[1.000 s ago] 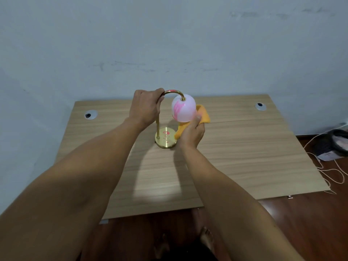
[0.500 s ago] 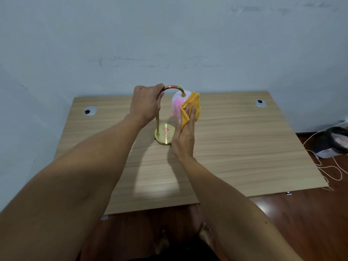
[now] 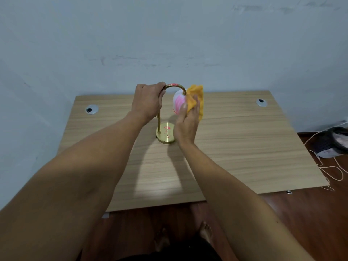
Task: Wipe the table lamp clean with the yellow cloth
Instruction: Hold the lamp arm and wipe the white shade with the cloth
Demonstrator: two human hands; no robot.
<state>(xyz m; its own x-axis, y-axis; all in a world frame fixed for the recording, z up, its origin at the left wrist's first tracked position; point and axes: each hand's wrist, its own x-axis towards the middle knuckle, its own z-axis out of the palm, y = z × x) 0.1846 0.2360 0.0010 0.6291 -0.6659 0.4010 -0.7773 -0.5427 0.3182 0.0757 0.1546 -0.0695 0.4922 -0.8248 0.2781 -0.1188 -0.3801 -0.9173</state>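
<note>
A wooden table (image 3: 235, 147) with a pale grain is set against a light blue-grey wall (image 3: 169, 34), which is marked by faint scuffs and dark smudges above the far edge. Two round cable holes are cut near the back corners, the left hole (image 3: 91, 109) and the right hole (image 3: 261, 102). Dark reddish wooden floor (image 3: 310, 213) is seen below and to the right of the table, where a thin pale cord (image 3: 329, 166) lies in loops beside a dark basket (image 3: 335, 141) at the right edge. Bare feet are visible on the floor at the near edge. The lamp (image 3: 159, 117) stands upright towards the back middle of the table, its round brass base (image 3: 165, 133) resting flat on the surface. The curved top of the brass stem is grasped by the left hand (image 3: 147, 102), whose fingers are closed around it. The white and pink shade (image 3: 178, 103) hangs from the end of the arch. The yellow cloth (image 3: 196, 99) is pressed against the right side of the shade by the right hand (image 3: 186, 125), which is clenched on it, with folds rising above the fingers.
</note>
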